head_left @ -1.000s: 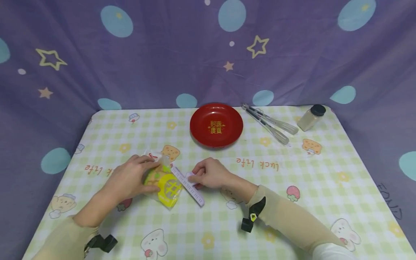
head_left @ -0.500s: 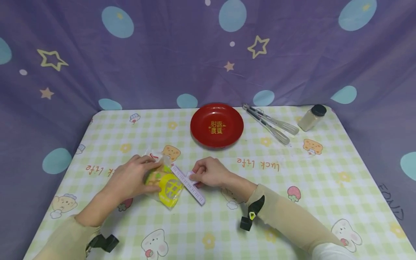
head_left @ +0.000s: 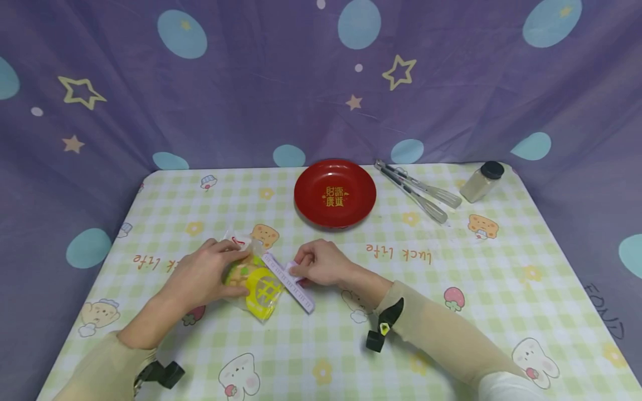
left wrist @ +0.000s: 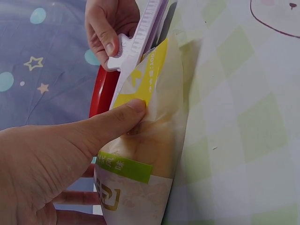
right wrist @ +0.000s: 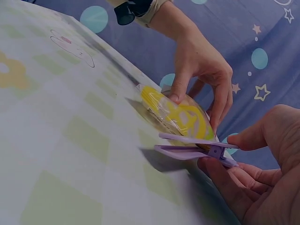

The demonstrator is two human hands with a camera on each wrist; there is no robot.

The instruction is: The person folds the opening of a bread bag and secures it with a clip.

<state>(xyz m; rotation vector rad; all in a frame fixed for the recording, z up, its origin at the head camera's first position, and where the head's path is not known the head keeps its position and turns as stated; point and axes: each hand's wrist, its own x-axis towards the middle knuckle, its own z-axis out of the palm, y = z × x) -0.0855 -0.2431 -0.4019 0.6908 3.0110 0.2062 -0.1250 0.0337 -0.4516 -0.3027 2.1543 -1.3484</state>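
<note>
A clear packet with yellow and green print [head_left: 263, 292], food visible inside, lies left of centre on the table in the head view. My left hand [head_left: 200, 274] holds it, the thumb pressing its near side in the left wrist view [left wrist: 112, 126]. Between finger and thumb, my right hand [head_left: 326, 264] pinches the short handle of a lilac bag clip [head_left: 289, 283]. The clip's long bar lies along the packet's right end. From the right wrist, the two arms of the clip [right wrist: 187, 139] stand apart, close to the packet [right wrist: 176, 115]; whether they touch it, I cannot tell.
Behind the hands sits a red plate [head_left: 335, 217] with gold characters. Metal tongs [head_left: 416, 189] lie to its right, and a jar with a black lid [head_left: 481, 182] lies tilted near the back right corner. A purple curtain [head_left: 281, 83] hangs behind the checked tablecloth [head_left: 391, 373].
My right hand and the clip have shifted slightly away from the front edge and leftward. The left hand and packet have stayed almost in place.
</note>
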